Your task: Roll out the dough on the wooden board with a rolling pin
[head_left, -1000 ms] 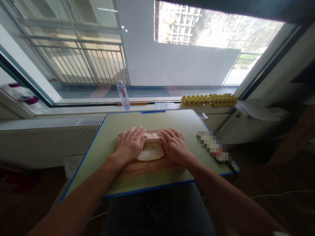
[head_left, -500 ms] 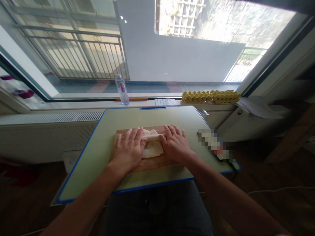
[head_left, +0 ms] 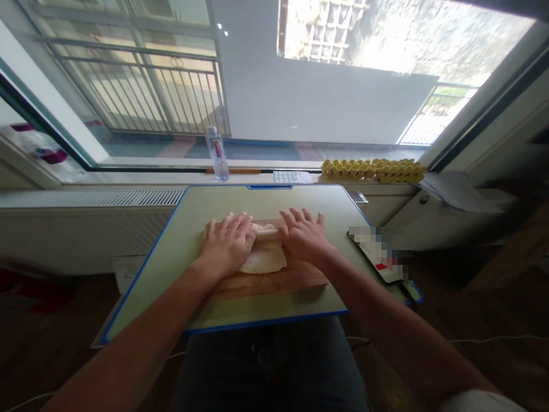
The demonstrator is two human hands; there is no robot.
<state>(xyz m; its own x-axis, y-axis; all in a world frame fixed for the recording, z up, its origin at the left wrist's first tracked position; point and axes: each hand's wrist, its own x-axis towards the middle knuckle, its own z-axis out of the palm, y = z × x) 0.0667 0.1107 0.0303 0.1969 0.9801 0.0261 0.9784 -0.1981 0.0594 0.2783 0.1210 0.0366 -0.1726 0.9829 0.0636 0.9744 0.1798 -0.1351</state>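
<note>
A pale wooden rolling pin (head_left: 268,233) lies across a flattened sheet of dough (head_left: 263,257) on a wooden board (head_left: 274,282). My left hand (head_left: 227,243) presses on the pin's left end, fingers stretched out and spread. On its right end rests my right hand (head_left: 303,233), fingers likewise extended forward and apart. Both palms hide the ends of the pin. The dough shows on the near side of the pin, and a small crumpled part of it pokes out on the far side.
Beneath the board is a pale green table (head_left: 163,274) with a blue rim. At its right lies a flat, partly pixelated blade-like thing (head_left: 386,269) with a black handle. A plastic bottle (head_left: 218,155) and yellow wavy trays (head_left: 373,170) stand on the windowsill.
Both hands have pushed the rolling pin forward, away from me, toward the dough's far edge. More of the dough shows on the near side. The camera view has shifted slightly.
</note>
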